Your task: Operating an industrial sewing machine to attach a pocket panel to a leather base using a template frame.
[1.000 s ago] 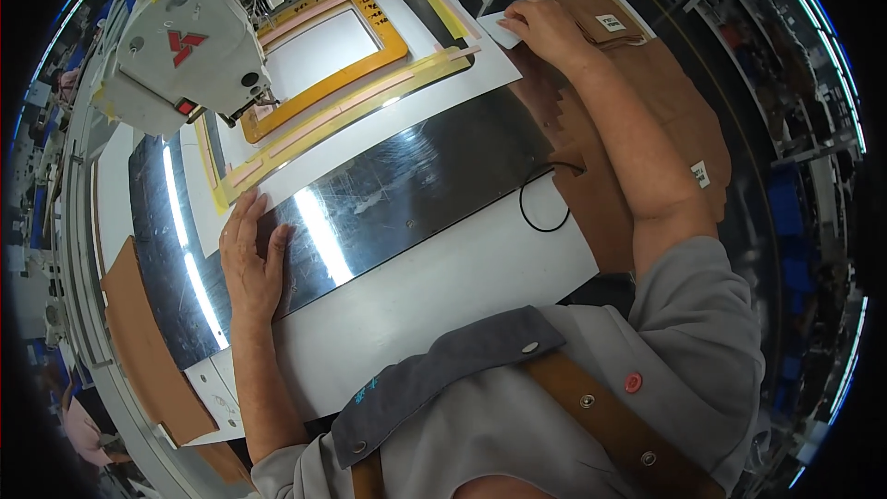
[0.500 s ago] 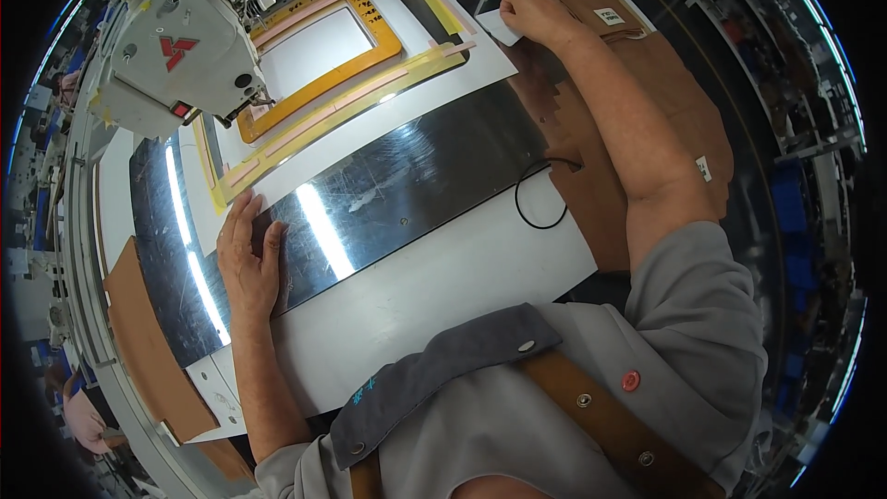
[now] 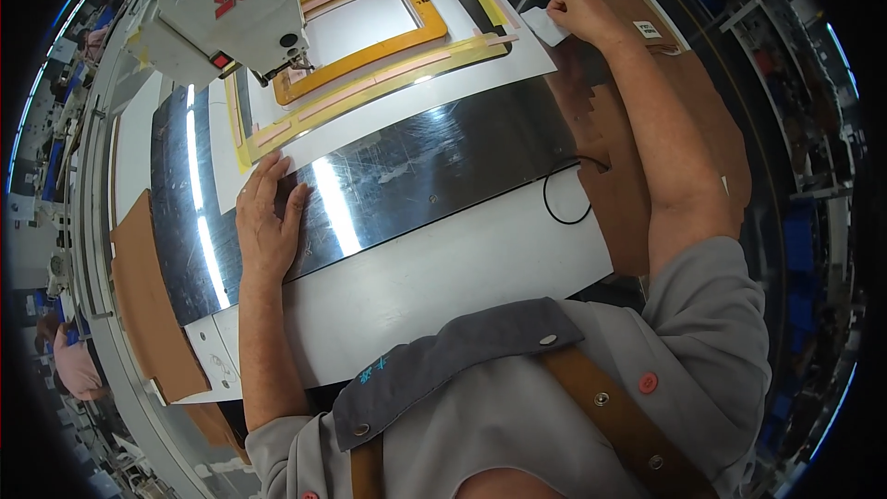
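My left hand (image 3: 266, 222) lies flat with fingers stretched on the shiny metal plate (image 3: 397, 166). Its fingertips reach the near edge of a white sheet (image 3: 540, 60) under a taped clamp frame (image 3: 370, 83). An orange rectangular frame (image 3: 374, 54) with handwritten marks sits inside that border, beneath the sewing machine head (image 3: 222, 14). At the far right, my right hand (image 3: 584, 15) is closed, with its fingers curled against a small white piece (image 3: 545, 26). Its fingertips are hidden, so what they hold cannot be made out.
Brown flat panels (image 3: 628, 185) lie under and beside my right forearm, some bearing small white labels (image 3: 647, 30). Another brown panel (image 3: 152, 305) rests along the left edge. A black cord loop (image 3: 547, 199) hangs over the white table surface (image 3: 462, 268).
The whole view has shifted, so the machine and frame appear farther right and higher. Both hands keep about the same places relative to the plate and the white piece.
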The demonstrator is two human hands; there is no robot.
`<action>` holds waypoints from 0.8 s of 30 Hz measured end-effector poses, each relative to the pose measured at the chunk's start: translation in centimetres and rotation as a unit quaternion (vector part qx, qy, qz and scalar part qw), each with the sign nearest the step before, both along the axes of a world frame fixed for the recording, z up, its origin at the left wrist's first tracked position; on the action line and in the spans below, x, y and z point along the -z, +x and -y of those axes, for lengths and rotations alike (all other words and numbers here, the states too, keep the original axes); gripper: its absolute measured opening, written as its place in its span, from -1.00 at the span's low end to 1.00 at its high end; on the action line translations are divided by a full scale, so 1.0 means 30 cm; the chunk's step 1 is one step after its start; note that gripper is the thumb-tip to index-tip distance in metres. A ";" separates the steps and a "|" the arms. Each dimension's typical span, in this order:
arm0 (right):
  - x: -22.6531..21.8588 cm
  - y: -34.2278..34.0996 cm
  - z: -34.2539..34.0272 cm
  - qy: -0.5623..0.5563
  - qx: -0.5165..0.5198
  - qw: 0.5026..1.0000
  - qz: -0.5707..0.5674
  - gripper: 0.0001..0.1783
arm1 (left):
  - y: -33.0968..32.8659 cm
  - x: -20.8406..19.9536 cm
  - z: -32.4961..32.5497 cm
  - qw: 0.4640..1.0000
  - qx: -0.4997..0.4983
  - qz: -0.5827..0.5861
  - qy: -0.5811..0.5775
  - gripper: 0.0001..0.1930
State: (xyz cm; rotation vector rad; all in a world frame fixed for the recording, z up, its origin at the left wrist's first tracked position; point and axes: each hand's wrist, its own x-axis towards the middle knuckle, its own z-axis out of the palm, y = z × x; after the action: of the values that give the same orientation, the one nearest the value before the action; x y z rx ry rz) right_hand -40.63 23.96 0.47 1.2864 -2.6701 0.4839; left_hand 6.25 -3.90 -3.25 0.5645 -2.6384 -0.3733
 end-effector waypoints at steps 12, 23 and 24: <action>-0.073 0.436 0.091 -0.187 -0.099 0.963 0.164 -0.76 | -0.187 -0.041 -0.158 0.835 0.024 -0.196 0.514 -0.58; -0.001 0.646 0.273 -0.197 -0.317 0.925 0.078 -0.54 | -0.286 -0.094 -0.200 0.746 0.045 -0.152 0.647 -0.78; 0.006 0.623 0.269 -0.198 -0.312 0.926 0.079 -0.54 | -0.285 -0.096 -0.195 0.746 0.047 -0.147 0.648 -0.78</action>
State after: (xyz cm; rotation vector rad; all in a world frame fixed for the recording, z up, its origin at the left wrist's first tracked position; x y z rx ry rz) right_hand -21.93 15.87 0.28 1.9930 -2.0425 1.1704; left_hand -2.30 1.97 -0.38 0.6334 -1.7138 -2.1587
